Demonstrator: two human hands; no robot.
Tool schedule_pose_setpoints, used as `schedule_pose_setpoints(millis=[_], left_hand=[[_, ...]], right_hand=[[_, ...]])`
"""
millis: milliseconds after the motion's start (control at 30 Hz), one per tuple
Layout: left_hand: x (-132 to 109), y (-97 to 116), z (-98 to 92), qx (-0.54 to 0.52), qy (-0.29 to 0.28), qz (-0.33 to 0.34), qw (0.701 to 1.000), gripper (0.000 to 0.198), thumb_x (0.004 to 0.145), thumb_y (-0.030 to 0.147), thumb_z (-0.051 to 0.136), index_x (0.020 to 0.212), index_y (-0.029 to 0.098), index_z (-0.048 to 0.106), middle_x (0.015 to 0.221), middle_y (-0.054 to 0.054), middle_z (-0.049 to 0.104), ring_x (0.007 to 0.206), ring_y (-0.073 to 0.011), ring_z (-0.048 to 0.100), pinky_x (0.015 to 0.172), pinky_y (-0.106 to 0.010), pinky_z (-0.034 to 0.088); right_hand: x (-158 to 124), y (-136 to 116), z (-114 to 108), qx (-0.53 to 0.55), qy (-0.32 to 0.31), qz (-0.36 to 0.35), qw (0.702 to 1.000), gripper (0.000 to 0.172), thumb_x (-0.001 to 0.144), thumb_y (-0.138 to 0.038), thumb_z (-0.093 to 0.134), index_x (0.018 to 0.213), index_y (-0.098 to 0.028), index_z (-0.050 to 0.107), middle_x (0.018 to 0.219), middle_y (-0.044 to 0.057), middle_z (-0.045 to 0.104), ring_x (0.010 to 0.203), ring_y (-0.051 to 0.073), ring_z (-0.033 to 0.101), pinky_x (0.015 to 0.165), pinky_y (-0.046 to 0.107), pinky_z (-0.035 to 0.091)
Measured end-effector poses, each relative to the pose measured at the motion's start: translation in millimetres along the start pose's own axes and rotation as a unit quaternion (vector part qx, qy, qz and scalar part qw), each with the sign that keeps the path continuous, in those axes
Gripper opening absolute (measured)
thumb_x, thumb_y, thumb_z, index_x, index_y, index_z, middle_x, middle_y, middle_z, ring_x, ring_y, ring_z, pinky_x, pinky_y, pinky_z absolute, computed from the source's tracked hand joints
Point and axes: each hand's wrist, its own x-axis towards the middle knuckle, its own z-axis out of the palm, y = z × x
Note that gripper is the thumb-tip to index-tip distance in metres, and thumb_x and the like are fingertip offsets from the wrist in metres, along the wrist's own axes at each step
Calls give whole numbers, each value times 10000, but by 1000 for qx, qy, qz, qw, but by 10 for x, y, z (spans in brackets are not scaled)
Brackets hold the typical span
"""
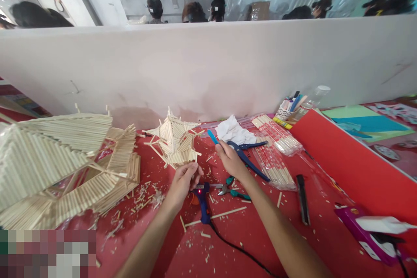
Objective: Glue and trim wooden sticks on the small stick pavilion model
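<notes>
My left hand (183, 181) is closed in a pinch at the near edge of a small roof-shaped model made of wooden sticks (172, 140); whether it holds a stick I cannot make out. My right hand (229, 159) is closed around a light blue handle (213, 137) that sticks out past its fingers toward the model. Blue shears (248, 156) lie just right of that hand. A blue glue gun (202, 203) with a red light lies on the red table (247, 230) under my left hand, and green-handled pliers (232, 190) lie beside it.
A big stick-built model (61, 165) fills the left. Packs of wooden sticks (275, 147), crumpled white tissue (232, 130), a black tool (302, 200), a pen cup (289, 108), a red board (352, 160) and a purple tissue box (368, 230) lie right. A white partition (208, 65) backs the table, people's heads beyond.
</notes>
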Motion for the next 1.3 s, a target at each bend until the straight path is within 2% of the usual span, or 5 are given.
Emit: schedule_pose_setpoints(millis=[200, 400, 667, 900, 1300], left_hand=[[4, -21, -8, -5, -1, -4, 1000, 437, 805, 588, 620, 699, 164, 610, 512, 56, 439, 441, -70, 342, 450, -211, 231], [-5, -21, -9, -6, -1, -3, 1000, 444, 804, 591, 624, 692, 161, 610, 515, 52, 442, 451, -71, 346, 451, -210, 234], [7, -27, -8, -11, -5, -7, 1000, 452, 810, 599, 620, 707, 160, 620, 512, 46, 450, 455, -74, 342, 450, -210, 228], [11, -35, -11, -12, -5, -10, 1000, 455, 813, 603, 611, 708, 160, 615, 510, 47, 442, 454, -75, 333, 450, -213, 223], [5, -16, 0, -10, -3, -10, 1000, 454, 805, 604, 616, 701, 161, 614, 503, 52, 436, 439, -72, 324, 444, -214, 223]], right_hand=[[-15, 44, 116, 164, -112, 52, 979, 395, 1005, -583, 354, 900, -236, 511, 850, 11, 597, 771, 185, 594, 756, 325, 494], [-9, -129, -22, 153, -83, 14, 985, 403, 997, -576, 396, 926, -234, 597, 946, 27, 621, 971, 209, 584, 916, 335, 443], [-14, -313, -185, 242, 44, 24, 969, 339, 903, -544, 620, 861, -210, 656, 747, -14, 560, 664, 148, 488, 635, 264, 412], [-69, -444, -193, 276, -12, -2, 961, 260, 799, -461, 773, 900, -225, 731, 859, 29, 711, 755, 184, 634, 685, 303, 515], [-127, -537, -99, 229, -55, -7, 972, 177, 902, -386, 643, 944, -222, 695, 863, 38, 719, 817, 204, 703, 712, 324, 545]])
